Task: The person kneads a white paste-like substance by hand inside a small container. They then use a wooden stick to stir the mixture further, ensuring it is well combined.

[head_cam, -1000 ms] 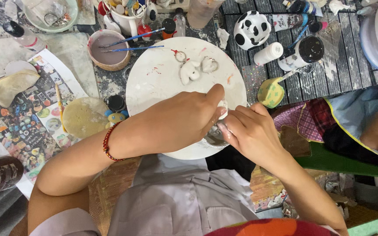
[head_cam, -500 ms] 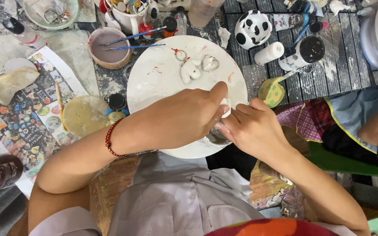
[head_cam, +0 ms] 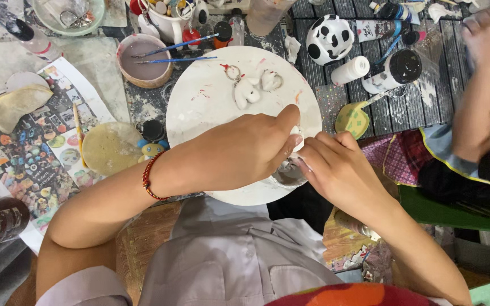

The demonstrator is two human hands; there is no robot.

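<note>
Left hand (head_cam: 239, 150): grip closed, thumb and fingers pinching a small white piece (head_cam: 296, 131) at the near right edge of the round white board (head_cam: 199, 113).
Right hand (head_cam: 338, 170): fingers curled against the same piece from the right; what it grasps cannot be told.
Work piece location: between both hands, over the board.
Progress: two small white figures (head_cam: 253, 88) lie unpainted farther back; work on the held piece appears unfinished.
Surroundings: bowl with brushes (head_cam: 143, 59), spotted cup (head_cam: 330, 39) on the table (head_cam: 313, 96).
</note>
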